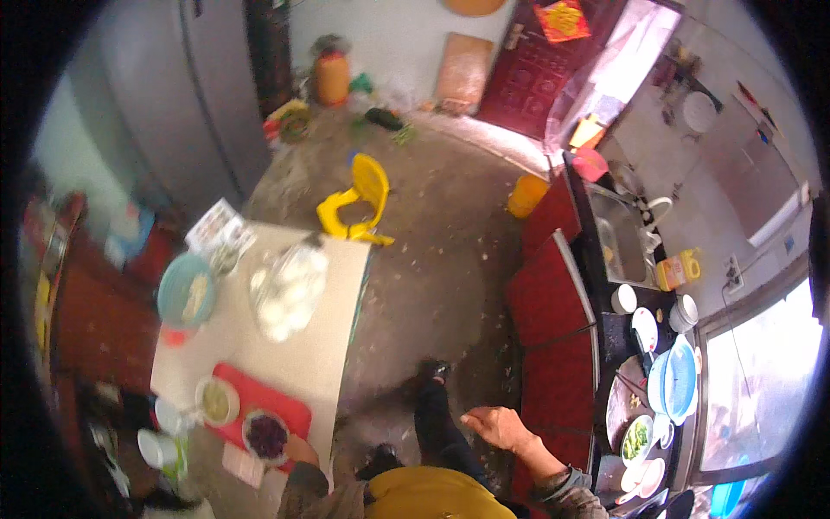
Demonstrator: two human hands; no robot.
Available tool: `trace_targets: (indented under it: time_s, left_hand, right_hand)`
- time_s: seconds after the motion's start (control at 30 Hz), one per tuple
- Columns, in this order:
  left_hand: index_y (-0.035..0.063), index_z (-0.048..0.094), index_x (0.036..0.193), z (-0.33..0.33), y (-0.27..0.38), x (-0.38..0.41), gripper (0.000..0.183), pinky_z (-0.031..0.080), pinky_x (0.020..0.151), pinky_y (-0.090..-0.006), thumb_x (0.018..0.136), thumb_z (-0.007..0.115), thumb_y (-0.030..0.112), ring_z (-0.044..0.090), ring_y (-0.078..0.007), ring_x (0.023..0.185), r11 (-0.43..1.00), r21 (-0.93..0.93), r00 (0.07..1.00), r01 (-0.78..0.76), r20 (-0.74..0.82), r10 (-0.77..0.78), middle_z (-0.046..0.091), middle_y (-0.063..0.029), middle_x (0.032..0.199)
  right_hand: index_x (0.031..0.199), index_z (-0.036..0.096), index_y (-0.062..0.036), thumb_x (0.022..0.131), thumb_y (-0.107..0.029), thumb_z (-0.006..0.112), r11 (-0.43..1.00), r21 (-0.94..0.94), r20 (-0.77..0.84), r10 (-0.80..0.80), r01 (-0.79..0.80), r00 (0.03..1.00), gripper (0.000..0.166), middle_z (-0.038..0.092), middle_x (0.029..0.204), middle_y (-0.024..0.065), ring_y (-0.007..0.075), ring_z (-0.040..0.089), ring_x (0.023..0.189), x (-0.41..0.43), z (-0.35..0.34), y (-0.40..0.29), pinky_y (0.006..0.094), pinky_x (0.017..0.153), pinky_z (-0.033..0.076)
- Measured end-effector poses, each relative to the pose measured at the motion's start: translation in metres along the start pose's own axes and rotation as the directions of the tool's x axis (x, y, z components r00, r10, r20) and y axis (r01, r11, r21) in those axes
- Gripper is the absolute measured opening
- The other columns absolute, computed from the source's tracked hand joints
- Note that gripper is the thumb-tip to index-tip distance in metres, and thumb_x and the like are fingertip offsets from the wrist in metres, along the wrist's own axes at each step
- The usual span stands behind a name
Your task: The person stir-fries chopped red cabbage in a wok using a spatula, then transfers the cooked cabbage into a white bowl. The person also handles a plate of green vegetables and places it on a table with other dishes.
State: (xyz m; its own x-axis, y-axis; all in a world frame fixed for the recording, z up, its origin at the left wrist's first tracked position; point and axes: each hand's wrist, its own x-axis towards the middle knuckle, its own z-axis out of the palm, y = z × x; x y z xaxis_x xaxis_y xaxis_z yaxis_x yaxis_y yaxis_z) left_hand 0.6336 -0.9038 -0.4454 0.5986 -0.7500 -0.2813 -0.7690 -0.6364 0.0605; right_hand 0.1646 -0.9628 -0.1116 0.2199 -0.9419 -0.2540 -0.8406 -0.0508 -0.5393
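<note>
At the lower left, my left hand (300, 449) is at the rim of a white bowl of dark purple food (266, 436), its fingers partly hidden by the sleeve and bowl. That bowl is over the red tray or board (280, 403) on the light table (311, 363). Beside it stands a bowl of pale green food (217, 401) with a utensil handle over its rim. My right hand (496, 426) hangs over the floor in front of the red cabinets, fingers loosely curled, touching nothing visible.
A bag of white round items (288, 292) and a teal basin (187, 290) rest on the table. Beyond its far edge is a yellow chair (369, 194). Along the right runs a dark counter with a sink (619, 237), a blue basket (674, 379) and a bowl of green vegetables (637, 441).
</note>
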Motion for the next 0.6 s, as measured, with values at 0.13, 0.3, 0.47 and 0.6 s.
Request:
trace_targets:
  time_s: [0.13,0.3,0.47,0.6]
  left_hand:
    - [0.0056,0.064,0.088,0.034,0.125,0.077,0.011,0.049,0.059,-0.0427,0.088,0.054,0.01,0.065,-0.0319,0.074,0.721,-0.659,0.965,0.215,0.256,-0.054,0.066,-0.0172,0.087]
    - [0.0102,0.052,0.073,-0.01,0.326,0.128,0.027,0.036,0.045,-0.0397,0.093,0.054,0.028,0.046,-0.0235,0.049,0.45,-0.883,0.989,-0.135,-0.096,0.108,0.047,-0.0088,0.063]
    - [0.0084,0.049,0.066,-0.055,0.428,0.168,0.04,0.037,0.044,-0.042,0.097,0.049,0.034,0.048,-0.0249,0.045,0.119,-0.943,0.95,0.31,0.312,-0.002,0.044,-0.0086,0.052]
    - [0.009,0.05,0.069,-0.138,0.503,0.173,0.04,0.039,0.046,-0.0432,0.095,0.05,0.04,0.05,-0.0249,0.047,0.096,-0.869,0.874,0.485,0.478,-0.089,0.045,-0.0074,0.053]
  right_hand:
    - [0.075,0.067,-0.0113,0.09,-0.04,0.06,1.0,0.029,-0.02,-0.011,0.011,1.0,0.033,0.064,0.068,0.0146,0.0377,0.064,0.072,0.07,-0.045,0.056,0.0463,0.062,0.052]
    - [0.085,0.065,-0.0075,0.094,-0.036,0.055,0.996,0.089,0.015,-0.012,0.011,1.0,0.031,0.067,0.082,0.0191,0.0404,0.064,0.083,0.168,-0.108,0.128,0.0482,0.07,0.052]
    - [0.096,0.063,-0.007,0.096,-0.032,0.05,0.993,0.109,0.076,-0.056,0.047,0.996,0.028,0.067,0.097,0.0193,0.0414,0.062,0.092,0.275,-0.155,0.188,0.0491,0.078,0.051]
    - [0.116,0.061,-0.0118,0.093,-0.021,0.052,0.981,0.136,0.158,-0.157,0.136,0.975,0.026,0.065,0.112,0.0159,0.0377,0.061,0.103,0.389,-0.165,0.244,0.0452,0.082,0.052]
